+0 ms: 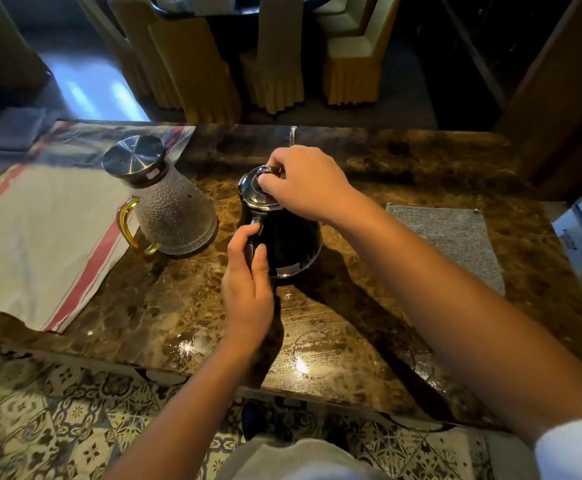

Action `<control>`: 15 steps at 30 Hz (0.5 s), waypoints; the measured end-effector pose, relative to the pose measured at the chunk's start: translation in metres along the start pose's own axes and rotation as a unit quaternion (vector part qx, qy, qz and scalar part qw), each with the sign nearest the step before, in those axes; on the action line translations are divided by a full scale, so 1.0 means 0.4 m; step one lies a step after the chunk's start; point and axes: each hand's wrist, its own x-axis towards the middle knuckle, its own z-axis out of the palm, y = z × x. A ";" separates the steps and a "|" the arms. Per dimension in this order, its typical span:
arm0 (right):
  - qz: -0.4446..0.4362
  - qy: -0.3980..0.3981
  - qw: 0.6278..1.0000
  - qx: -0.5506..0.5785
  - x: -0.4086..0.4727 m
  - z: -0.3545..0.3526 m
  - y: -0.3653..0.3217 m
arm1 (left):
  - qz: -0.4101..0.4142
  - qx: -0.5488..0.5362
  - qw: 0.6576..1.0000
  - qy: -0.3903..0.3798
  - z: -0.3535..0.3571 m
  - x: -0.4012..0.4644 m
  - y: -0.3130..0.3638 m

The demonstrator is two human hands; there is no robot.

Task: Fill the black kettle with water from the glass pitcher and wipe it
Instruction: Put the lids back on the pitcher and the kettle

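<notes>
The left hand is wrapped around the handle of the black kettle, thumb on the near side and fingers curled behind, steadying the pot on the marble counter. The right hand comes in from the right and sits on top of the kettle, its fingertips pinching at the shiny metal lid; whether it has the knob itself or only the lid's rim is hard to say, since the knuckles cover that spot. The kettle stands upright near the middle of the counter, its thin spout pointing toward the far edge. Just to its left, apart from it, stands the glass pitcher with its amber handle facing near-left and its steel cap on, the base half resting on a white cloth with red stripes that covers the left end. To the right lies a grey wiping cloth, flat and untouched. The step in hand looks like taking the lid off so water can go in. To do it well, the left hand should keep the handle firmly down so the pot does not lift or swivel, while the right pulls the lid straight up, then sets it on the bare marble to the right, out of the pitcher's path. Afterwards the pitcher's cap needs checking before pouring, and the pour should be slow, as the mouth looks narrow.
</notes>
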 end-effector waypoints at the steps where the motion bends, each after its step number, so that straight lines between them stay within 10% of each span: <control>1: 0.004 0.004 1.000 0.021 -0.008 -0.003 0.007 | -0.004 -0.004 1.000 -0.001 -0.001 -0.001 0.001; 15: -0.050 -0.014 0.992 0.113 -0.111 -0.064 0.091 | 0.014 0.044 0.996 -0.078 -0.068 0.029 0.032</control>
